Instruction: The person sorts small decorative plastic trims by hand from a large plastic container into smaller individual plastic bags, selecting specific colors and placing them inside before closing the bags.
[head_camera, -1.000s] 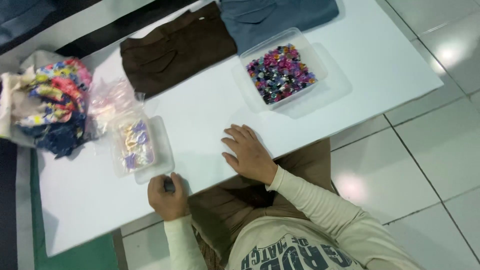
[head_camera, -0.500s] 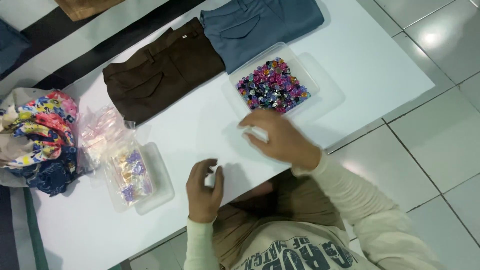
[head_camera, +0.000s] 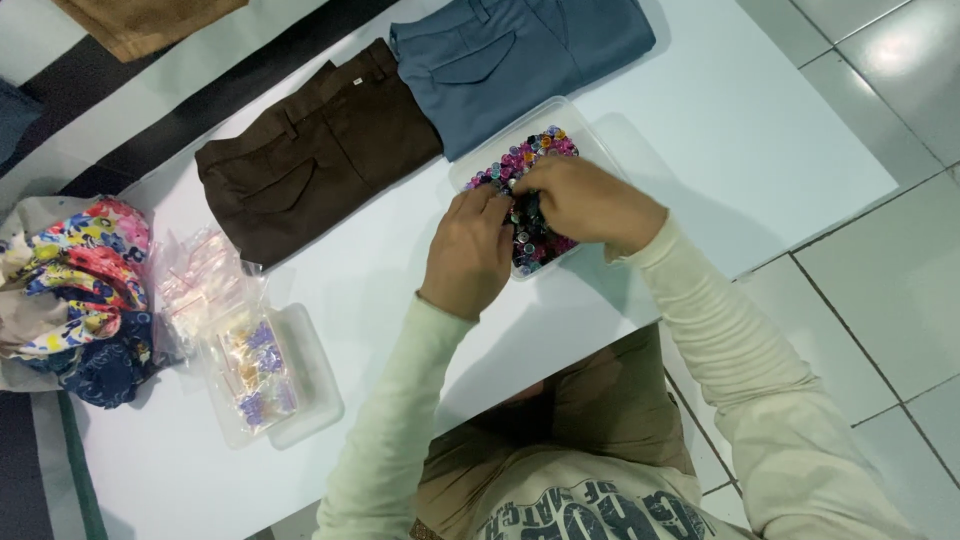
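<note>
Clear tray (head_camera: 590, 140) of small multicoloured beads (head_camera: 530, 158), standing on the white counter (head_camera: 720, 130) just in front of the folded blue trousers (head_camera: 520, 60). Both hands reach into the tray from the near side. The left hand (head_camera: 470, 250) lies over the tray's near-left edge, fingers curled down among the beads; the right hand (head_camera: 585, 205) covers the tray's middle, fingers bent inward toward the left hand. The fingertips of both meet over the beads, but whether either pinches a bead cannot be told, as the knuckles hide the tips. Both arms wear pale cream sleeves (head_camera: 720, 330). Left of the blue trousers, touching them, lie folded brown trousers (head_camera: 310, 160). Well apart, toward the counter's near-left corner, stands a second clear tray (head_camera: 310, 390) holding small clear bags (head_camera: 255, 365) with purple and yellow contents; more empty-looking clear bags (head_camera: 205, 285) are heaped just behind it. At the counter's left edge sits a bundle of bright patterned cloth (head_camera: 80, 290). Tan cloth (head_camera: 150, 20) shows at the top-left, off the counter. Grey floor tiles (head_camera: 880, 270) lie to the right.
</note>
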